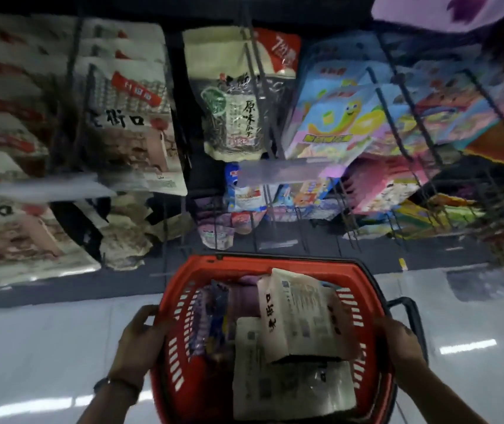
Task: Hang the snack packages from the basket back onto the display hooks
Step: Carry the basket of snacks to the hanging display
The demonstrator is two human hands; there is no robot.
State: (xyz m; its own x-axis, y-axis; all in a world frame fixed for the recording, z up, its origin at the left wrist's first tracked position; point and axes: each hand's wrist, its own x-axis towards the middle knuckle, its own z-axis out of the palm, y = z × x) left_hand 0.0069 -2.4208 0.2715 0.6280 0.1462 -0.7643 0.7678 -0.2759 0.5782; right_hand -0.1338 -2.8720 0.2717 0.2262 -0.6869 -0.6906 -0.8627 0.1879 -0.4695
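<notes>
A red plastic basket [180,301] sits low in the middle of the head view. My left hand [140,341] grips its left rim and my right hand [397,347] grips its right rim. Inside lie white snack packages [299,316] with black lettering, one tilted on top of another [290,390], and purple and blue packages [214,319] along the left side. Above the basket, display hooks [259,65] stick out from a dark rack, loaded with hanging packages.
White and red bags [128,123] hang at the left, a seed bag [232,111] in the middle, colourful candy bags [345,117] at the right. Smaller packs [244,197] hang lower down. A glossy white floor [45,347] spreads on both sides of the basket.
</notes>
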